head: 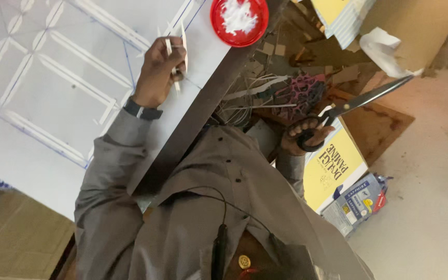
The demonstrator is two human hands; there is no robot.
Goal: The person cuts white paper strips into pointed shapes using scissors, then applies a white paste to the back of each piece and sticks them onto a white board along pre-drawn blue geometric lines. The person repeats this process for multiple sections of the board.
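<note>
white board (53, 62) with strip patterns on dark-edged table (193, 124); cluttered floor (421, 207)

Even, soft indoor light, brightest on the white board (53, 78) at upper left with mild washout, dims toward the shadowed clutter at upper centre; focus is slightly soft throughout, with motion blur on the scissors (359, 101).

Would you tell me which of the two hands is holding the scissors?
The right hand, off the table edge, grips the black-handled scissors; the left hand pinches thin white strips on the white board.
</note>
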